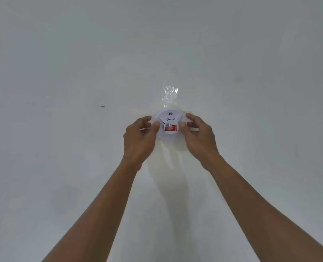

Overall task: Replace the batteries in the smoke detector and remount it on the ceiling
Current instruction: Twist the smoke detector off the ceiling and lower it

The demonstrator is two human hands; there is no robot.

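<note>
Both hands are reaching up to the smoke detector, one on each side of it. Left hand is sitting at the detector's left edge, its thumb tip pressing on the rim and its fingers curling round toward the ceiling behind; right hand is mirroring it at the detector's right edge, thumb tip on the rim and fingers bending behind. Together the two hands are pinching the round white body between them, so each is closed on the detector rather than lying flat or spread. Bare forearms are stretching from the bottom corners of the view toward the detector.

Between the hands, the smoke detector is lying against the white ceiling, its face turned to the camera. Curved vent slots are showing on the upper part of the face, and a red label with a small grey patch beside it is sitting at the middle. Whether the detector is locked onto its mount cannot be told.

Just above the detector, a crumpled strip of clear tape is sticking to the ceiling and running away from the detector's top edge. Well to the left of the detector, a small brownish mark is showing on the paint. Below the detector, soft shadows of the hands are falling on the ceiling.
</note>
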